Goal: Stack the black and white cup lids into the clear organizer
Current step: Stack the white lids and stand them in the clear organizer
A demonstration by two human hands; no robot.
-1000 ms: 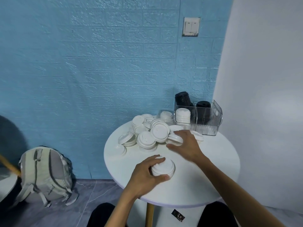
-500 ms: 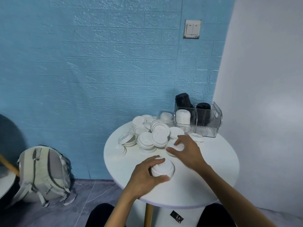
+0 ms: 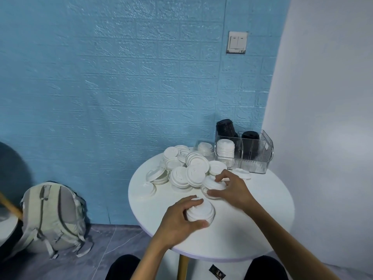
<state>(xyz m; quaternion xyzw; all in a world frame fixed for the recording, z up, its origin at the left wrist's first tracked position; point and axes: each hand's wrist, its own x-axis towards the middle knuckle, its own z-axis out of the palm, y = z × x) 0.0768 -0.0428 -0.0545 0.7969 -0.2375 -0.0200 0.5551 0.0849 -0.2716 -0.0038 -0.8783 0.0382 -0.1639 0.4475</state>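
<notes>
Nearest, the left hand curls around a short stack of white lids on the round worktop. Beyond, the right hand pinches another white lid beside the loose pile. Farthest, the clear organizer holds white and black stacks. An off-centre lid could topple the stack.

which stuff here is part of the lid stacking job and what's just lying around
Job: left hand gripping white lid stack; right hand on a white lid; loose white lids; clear organizer; black lids.

Lying about: backpack; light switch.

Matt white plastic lids; clear glossy plastic organizer; smooth white table.
</notes>
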